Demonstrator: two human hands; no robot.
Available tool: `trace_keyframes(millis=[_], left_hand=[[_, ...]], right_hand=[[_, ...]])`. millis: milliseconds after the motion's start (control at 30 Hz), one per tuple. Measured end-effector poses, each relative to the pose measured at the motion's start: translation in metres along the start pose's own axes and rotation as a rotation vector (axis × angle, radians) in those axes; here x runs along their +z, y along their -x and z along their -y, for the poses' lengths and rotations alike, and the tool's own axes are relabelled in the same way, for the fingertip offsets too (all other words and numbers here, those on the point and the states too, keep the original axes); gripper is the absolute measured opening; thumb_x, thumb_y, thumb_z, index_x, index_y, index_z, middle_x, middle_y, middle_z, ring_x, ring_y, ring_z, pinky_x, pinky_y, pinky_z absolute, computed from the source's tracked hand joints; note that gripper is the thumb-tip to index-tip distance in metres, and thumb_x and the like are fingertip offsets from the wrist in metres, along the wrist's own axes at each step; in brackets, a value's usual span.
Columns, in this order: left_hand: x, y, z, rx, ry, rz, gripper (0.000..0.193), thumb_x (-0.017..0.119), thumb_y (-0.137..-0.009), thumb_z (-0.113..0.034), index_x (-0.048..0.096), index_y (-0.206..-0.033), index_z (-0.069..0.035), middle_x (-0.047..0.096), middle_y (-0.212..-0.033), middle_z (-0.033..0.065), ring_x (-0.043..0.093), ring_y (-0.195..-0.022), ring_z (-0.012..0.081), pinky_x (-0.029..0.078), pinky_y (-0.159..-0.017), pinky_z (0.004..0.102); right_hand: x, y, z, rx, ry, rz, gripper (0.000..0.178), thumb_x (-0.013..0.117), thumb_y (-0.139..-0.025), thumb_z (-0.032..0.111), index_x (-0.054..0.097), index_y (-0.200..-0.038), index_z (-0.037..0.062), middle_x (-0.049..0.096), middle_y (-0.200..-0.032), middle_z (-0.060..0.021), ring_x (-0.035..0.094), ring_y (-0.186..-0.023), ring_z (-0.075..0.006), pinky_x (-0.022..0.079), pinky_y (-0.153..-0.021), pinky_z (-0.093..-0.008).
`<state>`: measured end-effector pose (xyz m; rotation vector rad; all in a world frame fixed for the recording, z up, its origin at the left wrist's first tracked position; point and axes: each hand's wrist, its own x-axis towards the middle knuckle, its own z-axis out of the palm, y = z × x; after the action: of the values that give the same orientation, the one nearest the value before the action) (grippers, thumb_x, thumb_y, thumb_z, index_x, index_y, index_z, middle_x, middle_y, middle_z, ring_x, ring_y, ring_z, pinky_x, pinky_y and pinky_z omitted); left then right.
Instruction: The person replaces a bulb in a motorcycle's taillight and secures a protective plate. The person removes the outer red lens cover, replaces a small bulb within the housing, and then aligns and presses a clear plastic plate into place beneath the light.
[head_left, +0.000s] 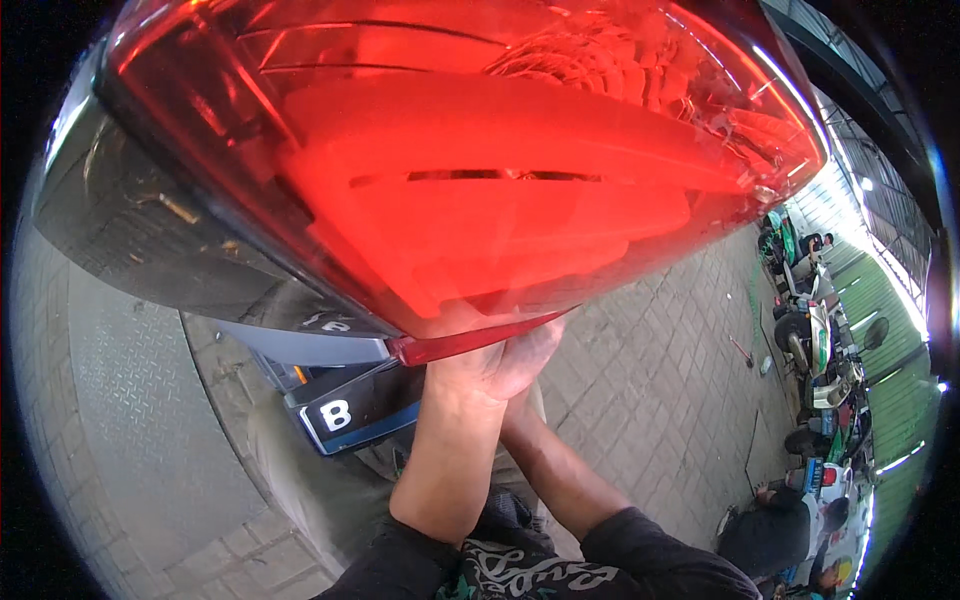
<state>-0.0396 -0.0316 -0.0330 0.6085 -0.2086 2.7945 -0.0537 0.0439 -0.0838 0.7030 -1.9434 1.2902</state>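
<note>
Red lamp lens [500, 225] | above the hands [485, 372], partly covering them | contact unclear

The red light housing [500, 210] leaves my view at the top, hiding the fingers of the left hand [490, 370]. The right forearm [565, 475] passes behind the left wrist [465, 393], the right hand hidden. Along the paved floor [655, 375]'s right edge, motorcycles [826, 355] are too small to detail.

Bright glare at right, bowed dark rim, centre perhaps soft
</note>
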Motion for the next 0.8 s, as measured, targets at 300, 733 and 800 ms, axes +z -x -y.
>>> trace_keyframes(millis=[300,733,800], left_hand=[[0.029,-0.007,0.008,0.061,0.022,0.166,0.055,0.040,-0.088,-0.042,0.041,-0.128,-0.004,0.044,-0.130,0.0167,0.039,-0.121,0.0344,0.015,-0.101,0.0622],[0.056,-0.008,-0.004,-0.092,0.214,-0.099,0.054,0.047,-0.084,-0.045,0.049,-0.121,-0.007,0.050,-0.124,0.0155,0.045,-0.109,0.0321,0.028,-0.095,0.0511],[0.060,-0.007,-0.001,-0.091,0.305,-0.106,0.053,0.047,-0.084,-0.045,0.050,-0.120,-0.007,0.051,-0.121,0.0152,0.046,-0.104,0.0310,0.030,-0.092,0.0498]], right_hand=[[-0.011,-0.004,-0.008,-0.039,0.075,-0.021,0.069,0.066,-0.073,0.027,0.035,-0.128,0.0010,0.031,-0.133,-0.0251,0.030,-0.121,-0.0450,0.022,-0.098,-0.0535],[-0.012,0.005,-0.003,-0.262,0.258,0.000,0.068,0.065,-0.073,0.026,0.034,-0.129,0.0012,0.030,-0.133,-0.0254,0.029,-0.122,-0.0450,0.022,-0.098,-0.0536],[-0.017,0.016,0.003,-0.265,0.294,0.021,0.068,0.065,-0.074,0.026,0.034,-0.129,0.0012,0.030,-0.134,-0.0254,0.029,-0.122,-0.0450,0.021,-0.098,-0.0537]])
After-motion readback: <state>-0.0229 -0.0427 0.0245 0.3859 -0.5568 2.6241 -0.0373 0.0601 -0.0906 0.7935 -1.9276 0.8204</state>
